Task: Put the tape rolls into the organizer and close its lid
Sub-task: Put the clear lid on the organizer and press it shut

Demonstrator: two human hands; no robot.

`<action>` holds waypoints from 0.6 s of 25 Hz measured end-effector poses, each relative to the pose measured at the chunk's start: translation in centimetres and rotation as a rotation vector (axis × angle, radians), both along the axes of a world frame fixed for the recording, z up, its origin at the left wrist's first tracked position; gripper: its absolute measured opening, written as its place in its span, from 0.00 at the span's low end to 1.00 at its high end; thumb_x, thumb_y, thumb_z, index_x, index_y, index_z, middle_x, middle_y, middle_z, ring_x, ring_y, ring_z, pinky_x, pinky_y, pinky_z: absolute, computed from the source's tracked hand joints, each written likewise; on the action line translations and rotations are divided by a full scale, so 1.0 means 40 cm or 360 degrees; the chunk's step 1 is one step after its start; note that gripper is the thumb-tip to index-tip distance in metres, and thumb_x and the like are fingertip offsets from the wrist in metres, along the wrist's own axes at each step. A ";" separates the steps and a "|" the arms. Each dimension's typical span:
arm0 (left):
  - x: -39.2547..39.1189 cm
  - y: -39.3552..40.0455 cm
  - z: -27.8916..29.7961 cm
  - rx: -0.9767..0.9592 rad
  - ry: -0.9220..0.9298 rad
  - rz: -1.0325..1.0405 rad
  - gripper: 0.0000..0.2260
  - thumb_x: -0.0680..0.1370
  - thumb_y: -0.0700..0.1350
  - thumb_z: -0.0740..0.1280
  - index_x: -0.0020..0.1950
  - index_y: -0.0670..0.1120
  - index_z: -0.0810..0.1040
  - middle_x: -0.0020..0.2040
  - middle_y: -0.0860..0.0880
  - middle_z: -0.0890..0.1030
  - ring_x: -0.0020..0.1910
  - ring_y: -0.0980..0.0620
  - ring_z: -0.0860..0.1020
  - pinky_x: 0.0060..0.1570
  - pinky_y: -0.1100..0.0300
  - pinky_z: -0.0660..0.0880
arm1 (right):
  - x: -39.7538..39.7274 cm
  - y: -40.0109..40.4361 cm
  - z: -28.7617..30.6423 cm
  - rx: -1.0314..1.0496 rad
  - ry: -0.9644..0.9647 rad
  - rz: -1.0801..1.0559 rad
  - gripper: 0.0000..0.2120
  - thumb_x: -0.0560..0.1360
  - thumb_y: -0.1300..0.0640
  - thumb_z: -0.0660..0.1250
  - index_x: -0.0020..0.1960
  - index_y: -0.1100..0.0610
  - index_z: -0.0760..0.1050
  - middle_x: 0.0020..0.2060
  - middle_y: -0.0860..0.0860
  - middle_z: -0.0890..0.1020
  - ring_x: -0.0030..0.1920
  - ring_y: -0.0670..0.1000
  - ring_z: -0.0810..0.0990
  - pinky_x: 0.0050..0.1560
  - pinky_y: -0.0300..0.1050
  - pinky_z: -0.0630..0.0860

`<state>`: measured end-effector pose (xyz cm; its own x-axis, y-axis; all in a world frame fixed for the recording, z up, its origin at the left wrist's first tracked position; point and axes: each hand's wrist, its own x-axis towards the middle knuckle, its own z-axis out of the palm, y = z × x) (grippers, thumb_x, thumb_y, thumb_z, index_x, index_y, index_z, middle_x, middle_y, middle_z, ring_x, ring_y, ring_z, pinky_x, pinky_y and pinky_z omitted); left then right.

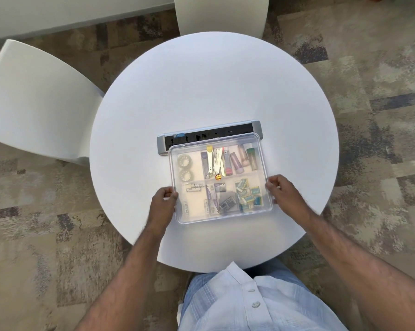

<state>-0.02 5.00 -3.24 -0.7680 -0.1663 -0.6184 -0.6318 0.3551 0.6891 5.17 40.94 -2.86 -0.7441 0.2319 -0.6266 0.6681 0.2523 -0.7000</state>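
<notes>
A clear plastic organizer (225,217) lies on the round white table (201,91), and its clear lid (261,149) lies flat over it. Two pale tape rolls (185,167) sit one behind the other in the far-left compartment, seen through the lid. My left hand (162,204) grips the box's left edge. On the opposite side, my right hand (283,191) pinches the right edge. Other compartments hold batteries, nail clippers, tubes and small packets.
A grey power strip (189,137) lies just behind the organizer, partly under its far edge. Two white chairs (34,103) stand at the left and far side of the table. Patterned carpet surrounds the table. My white shirt fills the bottom middle.
</notes>
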 end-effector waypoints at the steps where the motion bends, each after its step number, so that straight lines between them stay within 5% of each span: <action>1: 0.029 -0.002 0.004 0.0011 -0.0019 0.0011 0.08 0.84 0.41 0.65 0.62 0.43 0.79 0.51 0.48 0.81 0.46 0.50 0.80 0.45 0.53 0.79 | 0.025 0.000 -0.001 0.0001 -0.0004 0.0019 0.08 0.83 0.54 0.62 0.59 0.57 0.74 0.50 0.52 0.78 0.45 0.50 0.78 0.41 0.46 0.78; 10: 0.176 -0.022 0.015 0.0172 -0.0173 0.0145 0.16 0.82 0.38 0.69 0.70 0.44 0.78 0.61 0.49 0.82 0.56 0.50 0.83 0.58 0.47 0.83 | 0.156 0.011 -0.012 -0.0147 -0.0055 0.0108 0.14 0.81 0.52 0.67 0.64 0.55 0.73 0.54 0.53 0.79 0.50 0.52 0.82 0.42 0.42 0.80; 15: 0.190 -0.014 0.012 0.0313 -0.0178 0.0315 0.17 0.81 0.38 0.70 0.70 0.45 0.78 0.63 0.47 0.82 0.56 0.47 0.85 0.54 0.49 0.85 | 0.152 0.012 -0.012 -0.0141 -0.0057 0.0095 0.13 0.80 0.52 0.67 0.63 0.54 0.74 0.54 0.52 0.79 0.50 0.54 0.83 0.41 0.43 0.79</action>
<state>7.58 4.45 -2.74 -0.6579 -0.1744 -0.7326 -0.7512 0.0839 0.6547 11.25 41.42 -3.34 -0.7315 0.1304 -0.6693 0.6789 0.2303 -0.6972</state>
